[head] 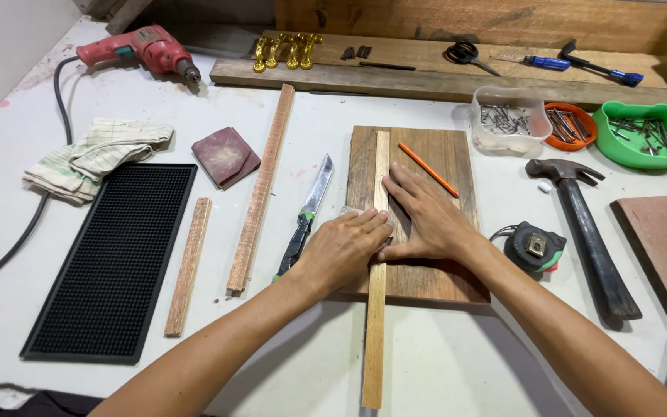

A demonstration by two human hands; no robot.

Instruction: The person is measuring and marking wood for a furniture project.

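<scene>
**A:** Head view, looking straight down on the bench. Both hands are flat on the work. The left hand [347, 245] lies palm down with its fingers together, covering a small pale thing at the edge of the thin strip [377, 262]; can't tell what that thing is, or whether it's pinched or just pressed. The right hand [426, 218] is spread open, fingers fanned, pressing on the strip and the board [435, 162] under it.

**B:** Where's the strip sitting exactly?

**A:** Lengthwise on the board, running between the two hands and poking out past the board's near edge toward the person. An orange pencil [428, 169] lies on the board just beyond the right fingertips.

**B:** Anything else close by?

**A:** A knife [306, 215] with a green and black handle just left of the left hand, then a longer strip [261, 188] and a short stick [188, 265] further left, next to a black mat [113, 259]. Right of the right wrist there's a tape measure [534, 247], and past that a hammer [584, 232]. Tubs of nails [509, 120] sit beyond the right hand.
</scene>
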